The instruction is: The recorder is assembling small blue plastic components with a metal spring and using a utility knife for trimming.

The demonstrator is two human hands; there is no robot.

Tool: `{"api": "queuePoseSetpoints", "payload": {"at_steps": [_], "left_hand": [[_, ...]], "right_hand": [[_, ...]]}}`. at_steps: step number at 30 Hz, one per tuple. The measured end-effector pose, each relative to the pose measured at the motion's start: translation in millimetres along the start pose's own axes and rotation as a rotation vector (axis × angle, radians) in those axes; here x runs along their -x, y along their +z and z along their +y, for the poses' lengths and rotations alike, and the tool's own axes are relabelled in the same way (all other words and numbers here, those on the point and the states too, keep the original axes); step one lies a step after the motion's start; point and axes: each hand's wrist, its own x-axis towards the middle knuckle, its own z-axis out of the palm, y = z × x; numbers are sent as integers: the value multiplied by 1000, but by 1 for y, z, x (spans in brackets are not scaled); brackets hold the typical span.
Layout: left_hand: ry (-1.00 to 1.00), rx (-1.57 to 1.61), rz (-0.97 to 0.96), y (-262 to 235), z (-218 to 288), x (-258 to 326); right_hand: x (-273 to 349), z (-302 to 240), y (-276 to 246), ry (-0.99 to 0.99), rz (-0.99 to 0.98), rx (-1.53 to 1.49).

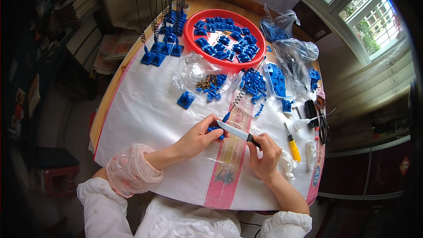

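Note:
Near the middle of the covered table, my left hand (197, 135) is closed on a blue plastic base (215, 132). A blue stem (226, 117) and a dark coiled spring wire (238, 99) slant up and to the right from it. My right hand (266, 158) grips the black handle of a knife (234, 131). Its blade points left, with the tip close to the stem and the left fingers; whether it touches is too small to tell. Beyond my left hand, a single blue base (185, 100) lies on the cover.
A red basin (188, 39) with several blue parts stands at the back, beside upright spring-wire assemblies (155, 46). Closer are small blue pegs (254, 83), brass-coloured screws (206, 82) and a clear tray (288, 94). At right lie a yellow-handled screwdriver (294, 149), scissors (324, 130) and a white bottle (301, 124).

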Motion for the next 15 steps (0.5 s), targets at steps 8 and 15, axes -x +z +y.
{"api": "queuePoseSetpoints", "payload": {"at_steps": [8,15], "left_hand": [[1,23,13,-1,-2,-1],[-1,38,13,-2,-3,-1]], "right_hand": [[0,0,-3,86,-6,-70],[4,5,-3,413,-52,-496]]}}
